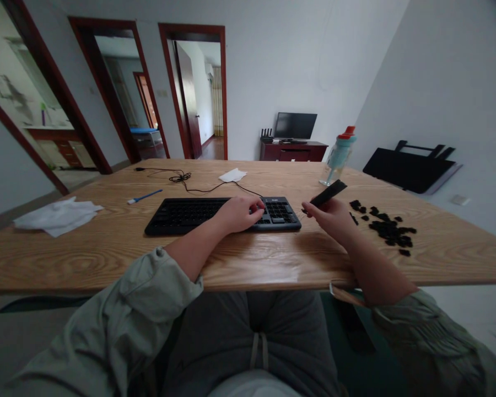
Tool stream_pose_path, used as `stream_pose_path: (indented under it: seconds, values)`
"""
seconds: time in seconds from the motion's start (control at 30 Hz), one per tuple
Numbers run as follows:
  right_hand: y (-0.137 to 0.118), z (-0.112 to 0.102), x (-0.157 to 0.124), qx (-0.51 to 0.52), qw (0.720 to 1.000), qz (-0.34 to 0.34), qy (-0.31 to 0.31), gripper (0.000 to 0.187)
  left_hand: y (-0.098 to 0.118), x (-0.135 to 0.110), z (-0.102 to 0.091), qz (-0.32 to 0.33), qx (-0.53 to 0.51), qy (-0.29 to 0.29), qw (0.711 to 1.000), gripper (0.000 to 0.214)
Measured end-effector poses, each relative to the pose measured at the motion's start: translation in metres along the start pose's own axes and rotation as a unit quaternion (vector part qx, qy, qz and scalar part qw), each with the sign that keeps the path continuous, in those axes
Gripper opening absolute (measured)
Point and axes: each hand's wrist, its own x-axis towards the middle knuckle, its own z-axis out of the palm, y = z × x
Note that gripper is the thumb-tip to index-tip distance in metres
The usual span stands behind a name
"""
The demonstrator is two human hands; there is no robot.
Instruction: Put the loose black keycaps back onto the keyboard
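A black keyboard (pixel 190 214) lies on the wooden table (pixel 107 253) in front of me, its cable running off toward the back. My left hand (pixel 238 214) rests on the keys near the right end, fingers curled and pressed down onto them. My right hand (pixel 329 218) hovers just right of the keyboard, closed on a long flat black bar (pixel 328 193) that sticks up and away to the right. A pile of several loose black keycaps (pixel 386 227) sits on the table to the right of that hand.
A clear bottle with a red cap (pixel 339 156) stands behind my right hand. A blue pen (pixel 144 196), a folded tissue (pixel 232 175) and crumpled white cloth (pixel 58 215) lie to the left. A black folded frame (pixel 409 168) leans at the right wall.
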Motion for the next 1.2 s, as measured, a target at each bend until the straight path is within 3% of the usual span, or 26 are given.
stream_pose_path:
  seconds: [0.33, 0.5, 0.67, 0.83, 1.03, 1.2]
  values:
    - [0.010, 0.004, 0.001, -0.077, 0.996, -0.044, -0.010, 0.033, 0.001, 0.000, 0.003, 0.009, 0.006, -0.014, 1.000, 0.022]
    - [0.015, 0.005, 0.000, -0.086, 0.995, -0.045, 0.000, 0.033, 0.019, 0.009, 0.019, 0.065, 0.064, -0.024, 0.996, 0.020]
    - [0.016, 0.001, -0.019, -0.100, 0.994, -0.050, -0.004, 0.032, 0.035, 0.019, 0.038, 0.104, 0.109, -0.045, 0.988, 0.023]
    - [0.012, -0.003, -0.037, -0.138, 0.989, -0.059, -0.009, 0.031, 0.030, 0.020, 0.042, 0.108, 0.116, -0.055, 0.986, 0.023]
    - [0.009, 0.008, -0.018, -0.090, 0.995, -0.042, 0.013, 0.036, 0.027, 0.021, 0.043, 0.127, 0.132, -0.059, 0.981, 0.024]
    - [0.016, 0.008, -0.004, -0.112, 0.993, -0.038, 0.017, 0.033, 0.027, 0.021, 0.042, 0.123, 0.130, -0.065, 0.982, 0.024]
